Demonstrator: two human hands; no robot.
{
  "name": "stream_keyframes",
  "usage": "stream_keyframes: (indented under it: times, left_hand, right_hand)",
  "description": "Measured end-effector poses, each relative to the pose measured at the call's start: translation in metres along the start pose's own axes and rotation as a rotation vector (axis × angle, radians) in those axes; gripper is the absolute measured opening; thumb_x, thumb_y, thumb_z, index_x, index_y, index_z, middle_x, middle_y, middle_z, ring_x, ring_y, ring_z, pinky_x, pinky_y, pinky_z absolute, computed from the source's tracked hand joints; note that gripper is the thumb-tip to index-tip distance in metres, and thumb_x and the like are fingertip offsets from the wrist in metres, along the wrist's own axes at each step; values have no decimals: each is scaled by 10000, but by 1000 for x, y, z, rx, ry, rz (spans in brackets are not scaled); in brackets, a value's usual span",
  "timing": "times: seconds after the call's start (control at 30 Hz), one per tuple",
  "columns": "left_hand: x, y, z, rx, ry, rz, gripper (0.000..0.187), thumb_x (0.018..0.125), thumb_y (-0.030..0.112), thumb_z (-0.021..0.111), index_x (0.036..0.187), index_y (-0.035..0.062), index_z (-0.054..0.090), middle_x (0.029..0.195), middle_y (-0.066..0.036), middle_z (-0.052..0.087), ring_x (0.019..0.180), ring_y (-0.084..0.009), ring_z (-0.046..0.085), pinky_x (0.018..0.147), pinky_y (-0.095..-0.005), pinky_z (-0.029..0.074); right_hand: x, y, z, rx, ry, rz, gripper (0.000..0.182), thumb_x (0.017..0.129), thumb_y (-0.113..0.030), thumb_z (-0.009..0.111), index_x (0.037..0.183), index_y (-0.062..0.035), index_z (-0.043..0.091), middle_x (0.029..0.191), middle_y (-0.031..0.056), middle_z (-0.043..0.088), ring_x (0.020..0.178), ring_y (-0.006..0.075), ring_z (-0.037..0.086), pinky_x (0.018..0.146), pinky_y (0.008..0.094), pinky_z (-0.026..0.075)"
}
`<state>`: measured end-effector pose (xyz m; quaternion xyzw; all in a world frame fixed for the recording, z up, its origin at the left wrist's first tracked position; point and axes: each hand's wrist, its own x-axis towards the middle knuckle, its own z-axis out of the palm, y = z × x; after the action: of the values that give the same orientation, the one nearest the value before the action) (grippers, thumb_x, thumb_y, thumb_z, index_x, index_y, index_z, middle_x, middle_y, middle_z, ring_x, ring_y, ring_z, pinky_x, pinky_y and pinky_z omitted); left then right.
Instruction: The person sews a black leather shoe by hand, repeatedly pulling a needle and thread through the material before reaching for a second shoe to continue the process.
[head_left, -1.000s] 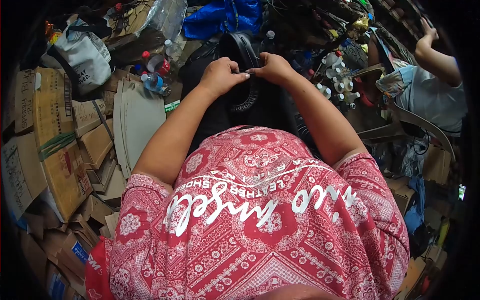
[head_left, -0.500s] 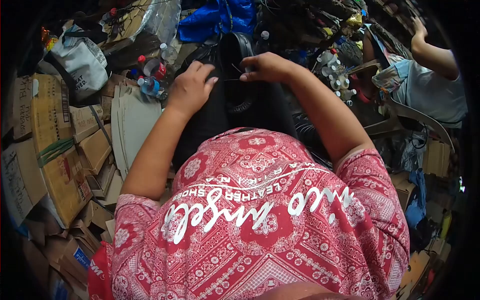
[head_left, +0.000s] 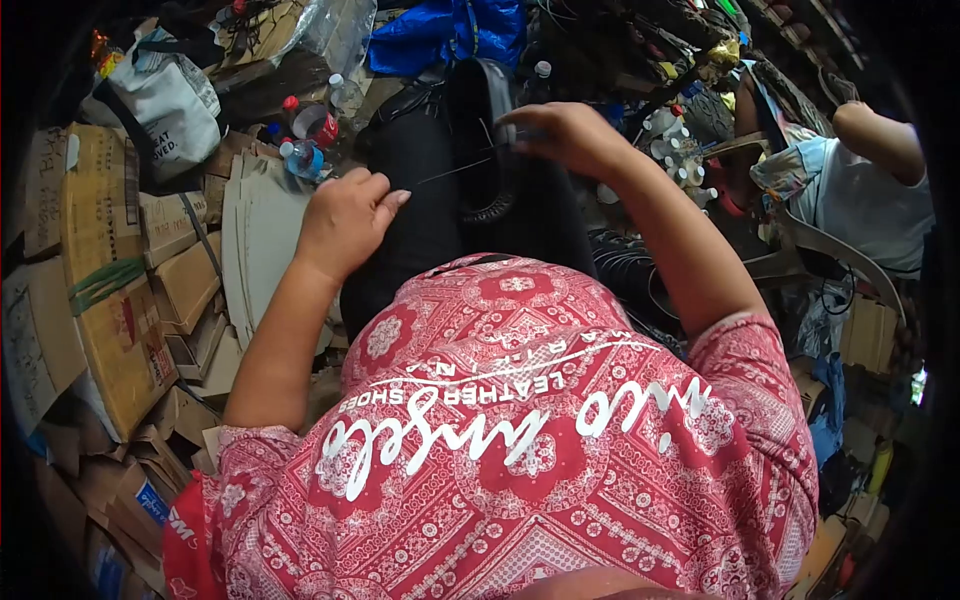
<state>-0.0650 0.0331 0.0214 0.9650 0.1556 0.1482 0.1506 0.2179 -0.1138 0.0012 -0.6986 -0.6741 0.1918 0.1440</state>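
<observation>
A black shoe [head_left: 490,95] rests upright between my black-trousered knees, its opening facing me and its ridged sole edge nearest me. To its left, my left hand [head_left: 348,218] is closed in a pinch on a thin thread [head_left: 455,170] that runs across to the shoe. My right hand [head_left: 572,137] is at the shoe's right rim, fingers curled and partly blurred. What sits between those fingers is too dark and small to name.
Stacked cardboard [head_left: 110,300] fills the left side, with a white tote bag [head_left: 165,105] behind it. Plastic bottles [head_left: 305,158] lie beyond my left hand. A blue plastic sheet [head_left: 440,40] is ahead. Another person [head_left: 860,185] sits at right on a plastic chair [head_left: 840,245].
My left hand has moved left and down, away from the shoe, drawing the thread out. My right hand has shifted slightly right. The other person's arm has lowered.
</observation>
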Motion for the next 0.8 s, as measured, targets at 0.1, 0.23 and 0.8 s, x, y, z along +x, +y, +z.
stream_keyframes:
  times: [0.1, 0.23, 0.8]
  left_hand:
    - [7, -11, 17, 32, 11, -13, 261, 839, 236, 649, 712, 27, 557, 697, -134, 539, 677, -345, 552, 619, -434, 433]
    - [13, -30, 29, 43, -11, 31, 278, 848, 241, 642, 704, 23, 547, 678, -135, 529, 670, -336, 550, 613, -429, 429]
    - [18, -33, 38, -345, 205, -75, 187, 840, 168, 652, 1011, 96, 668, 876, -104, 595, 804, -295, 602, 720, -360, 494]
  right_hand:
    - [-31, 31, -2, -118, 329, 26, 293, 859, -348, 598, 1039, -128, 667, 883, 151, 641, 868, 343, 616, 760, 417, 491]
    - [-43, 41, 5, -309, 222, 134, 276, 868, -346, 584, 840, -75, 631, 797, 142, 610, 812, 344, 607, 716, 436, 487]
    - [-83, 54, 13, 703, 325, 662, 517, 877, -316, 628, 1309, -72, 483, 1160, 157, 600, 1032, 242, 569, 890, 333, 439]
